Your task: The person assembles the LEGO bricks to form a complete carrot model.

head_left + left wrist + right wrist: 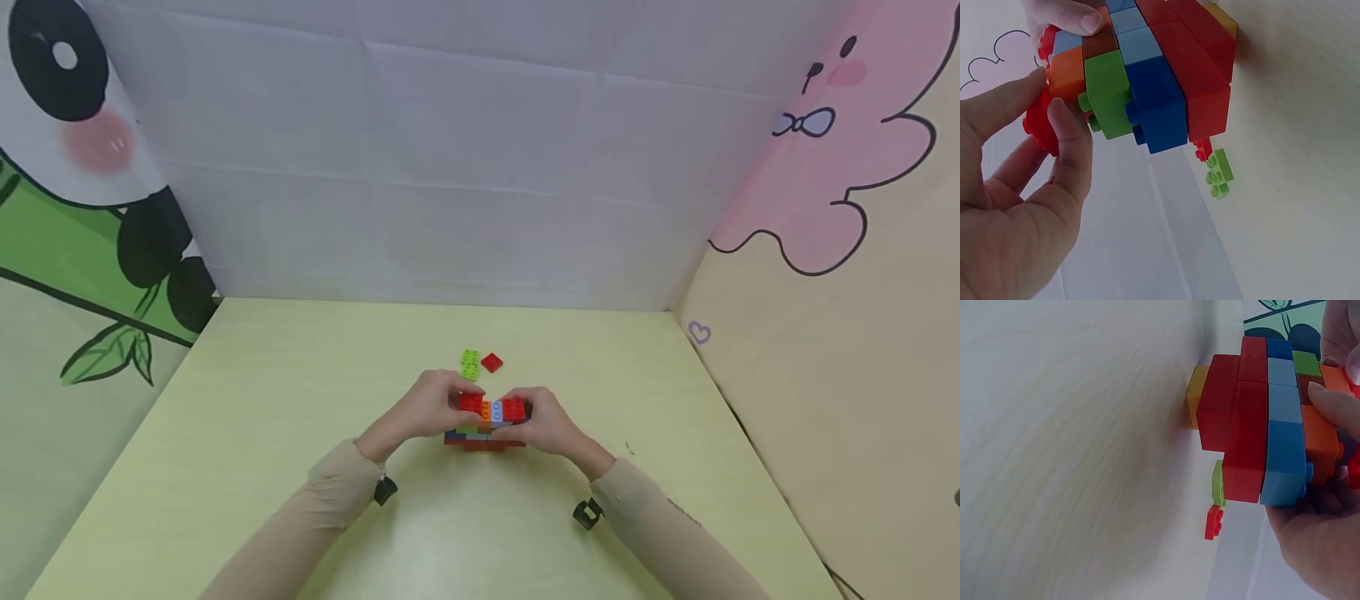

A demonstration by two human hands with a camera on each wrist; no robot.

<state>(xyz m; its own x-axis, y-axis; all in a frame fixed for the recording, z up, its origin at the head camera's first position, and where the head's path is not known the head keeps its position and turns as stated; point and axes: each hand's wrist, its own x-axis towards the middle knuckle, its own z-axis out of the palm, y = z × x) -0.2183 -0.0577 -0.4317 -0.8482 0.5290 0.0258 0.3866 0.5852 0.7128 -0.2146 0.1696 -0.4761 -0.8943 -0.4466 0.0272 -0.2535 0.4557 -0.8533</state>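
Observation:
A layered block of toy building bricks (486, 445) stands on the table between both hands, with a yellow brick (1221, 24) at its base, then red, blue and green and orange layers. At its upper left, my left hand (433, 407) pinches a red brick (1040, 125) between thumb and fingers, against an orange brick (1067, 76). My right hand (546, 423) grips the right side of the stack, its thumb on the front face and the other fingers behind. Another red brick (513, 410) sits on top near the right fingers. The fingers partly hide the upper layers.
Just beyond the stack lie light green bricks (470, 364) and a loose red brick (492, 362). A pale wall sheet (450, 167) closes off the back of the table (315, 358). Printed side panels stand left and right.

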